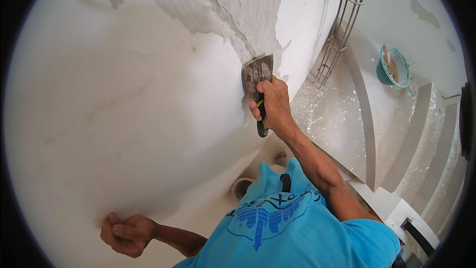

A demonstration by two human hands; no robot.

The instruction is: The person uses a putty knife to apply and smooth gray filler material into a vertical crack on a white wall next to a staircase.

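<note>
My right hand (275,103) is wrapped round the black and yellow handle of a putty knife (259,72). Its wide, stained blade lies against the white wall (114,104), at the lower end of a grey patch (243,7) where the paint layer is gone. Ragged paint edges border this patch, and a crack-like groove runs down it toward the blade. Low on the left, my left hand (128,234) is close to the wall, perhaps touching it. Its fingers are curled in a loose fist, and I see nothing in them.
Upright steel rebar tied with rings (337,43) stands right of the wall. Curved steps (364,119) descend at the right, strewn with white flakes. A green bucket (393,69) holding sandy material and a wooden-handled tool sits on a step. A round pipe opening (241,187) shows beside my shirt.
</note>
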